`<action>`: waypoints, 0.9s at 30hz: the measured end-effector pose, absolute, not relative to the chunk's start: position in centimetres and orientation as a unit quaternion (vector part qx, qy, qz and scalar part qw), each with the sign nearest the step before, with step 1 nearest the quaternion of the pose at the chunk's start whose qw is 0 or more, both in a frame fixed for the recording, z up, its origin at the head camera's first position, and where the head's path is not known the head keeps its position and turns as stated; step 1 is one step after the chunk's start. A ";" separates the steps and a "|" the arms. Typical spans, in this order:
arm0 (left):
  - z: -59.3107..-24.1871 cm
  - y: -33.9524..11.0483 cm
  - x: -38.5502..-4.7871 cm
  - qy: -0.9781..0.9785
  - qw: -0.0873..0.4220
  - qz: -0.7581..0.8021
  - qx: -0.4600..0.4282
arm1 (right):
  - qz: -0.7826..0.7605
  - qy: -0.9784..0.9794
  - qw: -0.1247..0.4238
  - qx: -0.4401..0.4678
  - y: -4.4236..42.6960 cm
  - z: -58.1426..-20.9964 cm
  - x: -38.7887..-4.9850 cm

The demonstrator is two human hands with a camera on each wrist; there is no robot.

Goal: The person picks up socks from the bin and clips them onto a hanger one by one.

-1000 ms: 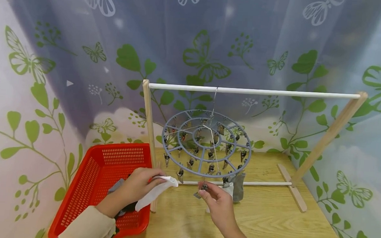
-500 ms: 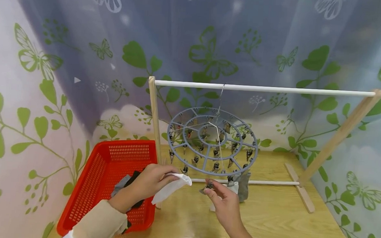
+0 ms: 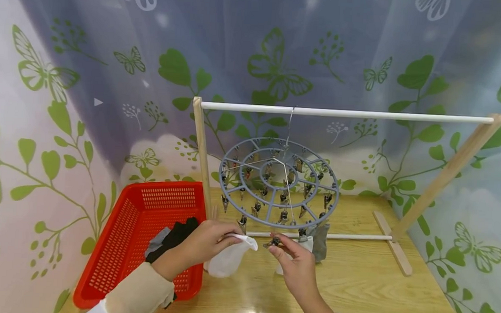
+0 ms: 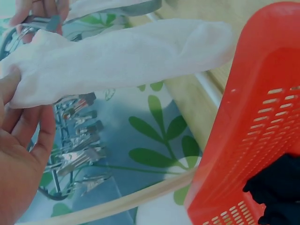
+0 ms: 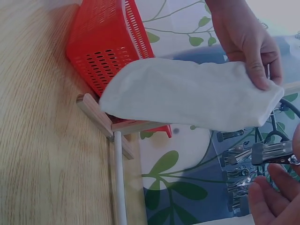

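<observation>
My left hand pinches a white sock at its cuff. The sock's foot hangs down, seen at full length in both wrist views. Opposite it, my right hand holds a small metal clip between thumb and fingers; in the right wrist view the clip lies just below the cuff, apart from it. The clip is at the near edge of a round grey drying hanger with several such clips. A grey sock and a white sock hang beside my right hand.
A rack with a white top bar and wooden posts carries the hanger by its hook. To the left, a red basket holds dark and grey cloth items. Underneath is a wooden table.
My left hand has carried the white sock rightward, closer to the clip, and the sock has swung to hang more downward. The right hand keeps its hold on the clip.
</observation>
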State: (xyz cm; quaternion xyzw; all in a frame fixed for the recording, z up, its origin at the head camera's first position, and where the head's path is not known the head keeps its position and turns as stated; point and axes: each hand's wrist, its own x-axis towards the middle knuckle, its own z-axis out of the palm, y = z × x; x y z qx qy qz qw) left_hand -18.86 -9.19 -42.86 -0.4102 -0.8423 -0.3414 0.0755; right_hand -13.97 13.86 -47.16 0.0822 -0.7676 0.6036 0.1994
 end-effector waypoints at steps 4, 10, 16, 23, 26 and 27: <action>-43.1 -8.7 -18.8 -0.843 0.067 -0.338 -0.412 | 0.614 -0.758 0.203 0.086 13.9 -47.1 -14.0; -43.5 -7.9 -18.9 -0.851 0.048 -0.320 -0.413 | 0.597 -0.766 0.224 0.085 14.1 -46.9 -14.0; -43.8 -7.7 -19.0 -0.846 0.047 -0.325 -0.419 | 0.595 -0.753 0.258 0.110 14.1 -47.0 -14.3; -44.4 -7.3 -19.0 -0.838 0.051 -0.321 -0.438 | 0.622 -0.727 0.263 0.127 13.9 -47.1 -14.2; -44.5 -7.1 -19.0 -0.837 0.052 -0.315 -0.445 | 0.624 -0.722 0.268 0.134 13.7 -47.1 -14.2; -44.6 -7.1 -18.9 -0.836 0.052 -0.315 -0.446 | 0.623 -0.721 0.271 0.138 13.7 -47.1 -14.2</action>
